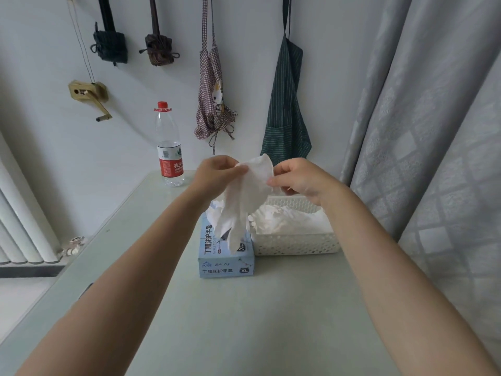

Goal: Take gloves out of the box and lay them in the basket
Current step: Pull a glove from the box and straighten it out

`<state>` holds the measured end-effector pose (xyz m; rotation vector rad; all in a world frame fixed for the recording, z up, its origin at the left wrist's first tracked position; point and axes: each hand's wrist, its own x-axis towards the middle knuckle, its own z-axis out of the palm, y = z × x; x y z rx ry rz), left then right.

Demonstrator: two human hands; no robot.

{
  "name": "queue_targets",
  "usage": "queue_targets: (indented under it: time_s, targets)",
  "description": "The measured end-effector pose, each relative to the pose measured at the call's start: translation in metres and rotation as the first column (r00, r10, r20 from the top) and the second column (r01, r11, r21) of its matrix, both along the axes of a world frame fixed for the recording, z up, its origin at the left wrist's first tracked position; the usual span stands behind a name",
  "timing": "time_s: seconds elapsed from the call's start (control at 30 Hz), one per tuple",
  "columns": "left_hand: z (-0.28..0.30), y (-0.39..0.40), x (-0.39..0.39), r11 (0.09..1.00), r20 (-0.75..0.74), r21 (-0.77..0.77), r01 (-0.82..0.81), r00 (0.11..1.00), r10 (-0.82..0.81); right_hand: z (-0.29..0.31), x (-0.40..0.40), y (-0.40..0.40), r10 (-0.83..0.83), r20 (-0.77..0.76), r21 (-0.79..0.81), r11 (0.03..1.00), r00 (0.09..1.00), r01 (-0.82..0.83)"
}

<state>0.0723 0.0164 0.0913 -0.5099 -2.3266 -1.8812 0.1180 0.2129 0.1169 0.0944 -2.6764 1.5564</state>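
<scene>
Now both hands, left hand (214, 175) and right hand (301, 180), pinch one limp glove (244, 202) above the box (226, 263); its dangling tips could snag the basket (295, 246) rim.

The table (244, 321) carries a bottle (169, 147), box (226, 260) and basket (295, 244).

A white glove (245, 202) hangs in the air by its cuff, fingers dangling down over the box (226, 256), its cuff end held up at either side. The box is pale blue cardboard marked XL, lying flat on the table with more white glove material bunched up out of its top opening. Just beside it, to the right and touching or nearly so, sits the basket (295, 245): white plastic, perforated walls, with a loose heap of white gloves (290, 219) already lying inside.
</scene>
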Motion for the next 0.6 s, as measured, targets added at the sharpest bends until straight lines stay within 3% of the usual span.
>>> queue_targets:
  time_s: [0.1, 0.4, 0.6]
  targets:
    - [-0.001, -0.001, 0.004, 0.998, 0.019, -0.053, 0.027, 0.999, -0.027, 0.004, 0.004, -0.005, -0.055, -0.049, -0.021, 0.998, 0.997, 0.054]
    - [-0.004, -0.003, 0.011, 0.920, 0.242, -0.164, 0.355, 0.919, -0.311, 0.019, 0.016, -0.020, -0.188, -0.274, 0.030, 0.979, 0.943, 0.203]
    - [-0.013, -0.002, 0.003, 0.970, 0.207, -0.083, 0.228, 0.956, -0.207, 0.009, 0.001, -0.015, -0.143, -0.230, 0.231, 0.953, 0.963, 0.197]
